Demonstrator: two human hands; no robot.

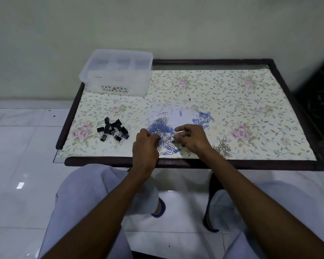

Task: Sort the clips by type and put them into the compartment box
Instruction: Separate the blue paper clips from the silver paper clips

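Observation:
A mixed heap of blue and silver paper clips [162,128] lies at the table's front middle. My left hand [145,146] rests on its near left side with fingers curled into the clips. My right hand [192,138] hovers over its right side, thumb and fingers bent; whether it pinches a clip I cannot tell. A pile of blue clips [203,118] lies further right, a pile of silver clips [223,146] at the front right, and black binder clips [113,131] at the left. The clear compartment box [118,75] stands at the far left corner.
The table has a floral cover [232,94] and a dark wooden frame [251,162]. A single blue clip [180,113] lies apart behind the heap. A dark object [318,109] stands right of the table. My knees are under the front edge.

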